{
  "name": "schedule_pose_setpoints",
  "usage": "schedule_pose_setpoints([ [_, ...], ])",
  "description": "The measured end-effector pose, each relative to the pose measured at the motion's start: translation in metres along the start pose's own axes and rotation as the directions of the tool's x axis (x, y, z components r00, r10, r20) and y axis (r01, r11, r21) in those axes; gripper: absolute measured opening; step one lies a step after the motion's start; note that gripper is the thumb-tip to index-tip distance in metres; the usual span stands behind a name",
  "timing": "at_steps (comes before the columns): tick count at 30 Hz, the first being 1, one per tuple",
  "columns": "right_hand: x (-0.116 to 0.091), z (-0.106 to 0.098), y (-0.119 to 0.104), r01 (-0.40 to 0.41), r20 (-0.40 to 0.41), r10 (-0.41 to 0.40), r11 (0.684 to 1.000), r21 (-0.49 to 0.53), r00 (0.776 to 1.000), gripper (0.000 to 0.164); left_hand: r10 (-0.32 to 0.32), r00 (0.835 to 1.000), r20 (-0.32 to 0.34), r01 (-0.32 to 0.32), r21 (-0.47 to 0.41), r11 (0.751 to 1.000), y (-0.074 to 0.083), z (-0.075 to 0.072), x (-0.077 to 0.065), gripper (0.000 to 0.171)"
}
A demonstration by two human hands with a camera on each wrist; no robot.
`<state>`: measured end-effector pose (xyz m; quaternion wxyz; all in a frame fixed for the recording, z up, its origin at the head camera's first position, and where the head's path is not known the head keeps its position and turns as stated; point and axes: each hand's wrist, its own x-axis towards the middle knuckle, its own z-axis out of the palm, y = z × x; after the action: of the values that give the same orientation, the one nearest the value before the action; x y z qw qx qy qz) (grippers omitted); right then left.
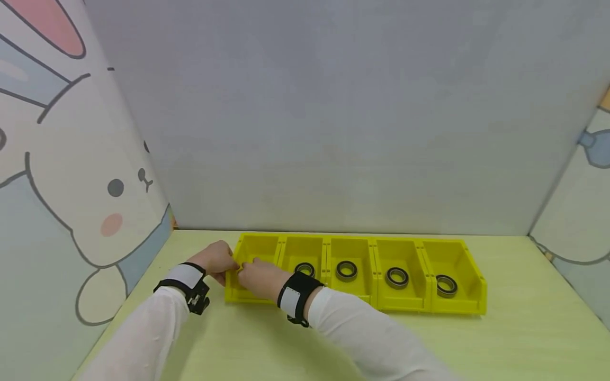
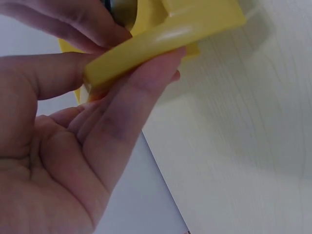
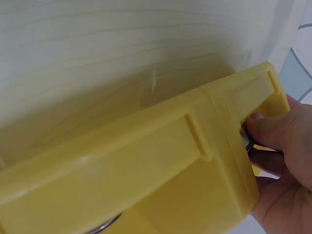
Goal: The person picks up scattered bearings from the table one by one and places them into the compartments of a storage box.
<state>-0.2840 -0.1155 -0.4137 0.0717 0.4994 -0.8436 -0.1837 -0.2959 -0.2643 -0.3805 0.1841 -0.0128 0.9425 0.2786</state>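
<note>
Five joined yellow bins stand in a row in the head view. My left hand (image 1: 216, 259) grips the side wall of the leftmost bin (image 1: 259, 247), thumb on one face and fingers on the other. That wall (image 2: 146, 46) crosses the left wrist view. My right hand (image 1: 263, 279) reaches into the same bin. In the right wrist view its thumb and fingers pinch a ring bearing (image 3: 247, 139), mostly hidden by the bin's front and the fingers. Part of the bearing (image 2: 124, 10) also shows beside the right fingers in the left wrist view.
Each other bin holds one ring bearing: the second (image 1: 305, 269), the middle (image 1: 346, 271), the fourth (image 1: 397, 278) and the rightmost (image 1: 446, 286). The bins sit on a pale wooden table (image 1: 519, 296), near a grey back wall (image 1: 352, 116). A rabbit-printed panel (image 1: 71, 174) rises at left.
</note>
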Motion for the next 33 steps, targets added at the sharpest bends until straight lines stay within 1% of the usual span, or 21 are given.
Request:
schedule_pose_setpoints([
  [4,0.005,0.005,-0.001,-0.061,-0.003,0.061,0.995,0.074,0.998,0.015,0.009,1.000,0.000,-0.009,0.007,1.000,0.002,0.001,-0.001,0.014],
  [8,0.009,0.009,-0.002,-0.123,0.011,0.123,0.983,0.134,0.992,0.013,0.012,1.000,0.004,-0.012,-0.011,1.000,0.001,0.001,0.000,0.013],
  [14,0.014,0.009,-0.005,-0.181,0.053,0.175,0.969,0.167,0.983,0.011,0.028,0.999,0.043,-0.027,-0.028,0.999,-0.003,-0.001,-0.001,0.011],
  [18,0.016,0.009,-0.006,-0.224,0.070,0.214,0.953,0.203,0.974,0.012,0.008,1.000,0.015,-0.008,-0.016,1.000,-0.004,0.000,0.001,0.010],
  [20,0.018,0.010,-0.006,-0.242,0.072,0.232,0.947,0.213,0.970,0.014,0.013,1.000,0.000,-0.013,0.001,1.000,-0.003,0.001,0.002,0.011],
  [22,0.019,0.011,-0.006,-0.251,0.069,0.241,0.946,0.207,0.968,0.015,0.007,1.000,-0.016,-0.007,0.005,1.000,-0.002,0.001,0.001,0.011],
  [28,0.021,0.017,-0.003,-0.260,0.063,0.252,0.943,0.209,0.966,0.013,0.006,1.000,-0.024,-0.006,0.010,1.000,0.002,0.003,0.002,0.010],
  [32,0.015,0.021,0.006,-0.223,0.044,0.219,0.951,0.214,0.975,0.013,0.009,1.000,-0.021,-0.009,0.015,1.000,0.004,0.005,0.004,0.011],
  [33,0.011,0.022,0.009,-0.208,0.025,0.207,0.954,0.217,0.978,0.015,0.012,1.000,-0.020,-0.012,0.012,1.000,0.005,0.005,0.005,0.011],
])
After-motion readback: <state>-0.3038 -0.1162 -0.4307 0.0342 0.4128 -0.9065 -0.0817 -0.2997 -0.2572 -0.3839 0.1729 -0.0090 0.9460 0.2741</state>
